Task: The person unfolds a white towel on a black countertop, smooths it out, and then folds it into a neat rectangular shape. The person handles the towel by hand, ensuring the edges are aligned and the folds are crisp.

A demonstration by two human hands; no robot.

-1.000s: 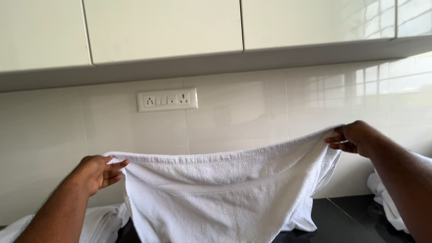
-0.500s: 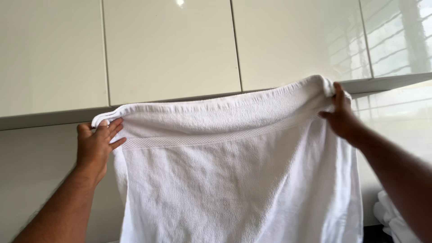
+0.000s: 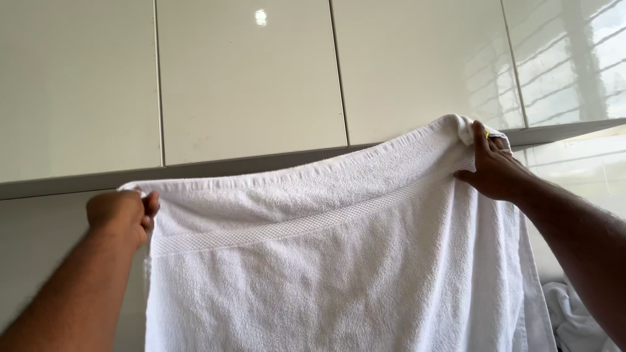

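A large white towel (image 3: pixel 326 261) hangs spread out in front of me, held up by its top edge. My left hand (image 3: pixel 120 215) grips the top left corner in a closed fist. My right hand (image 3: pixel 492 166) pinches the top right corner, which sits higher than the left one. The towel's top hem sags slightly between the two hands, and a woven band runs across just below it. The bottom of the towel drops out of view.
Glossy cream wall cabinets (image 3: pixel 248 78) fill the background, with a grey strip (image 3: pixel 65 186) along their underside. More white cloth (image 3: pixel 574 313) lies at the lower right behind my right arm.
Both hands have lifted the towel from counter height to cabinet level, and it now hangs flatter and wider. The wall socket has left the view.
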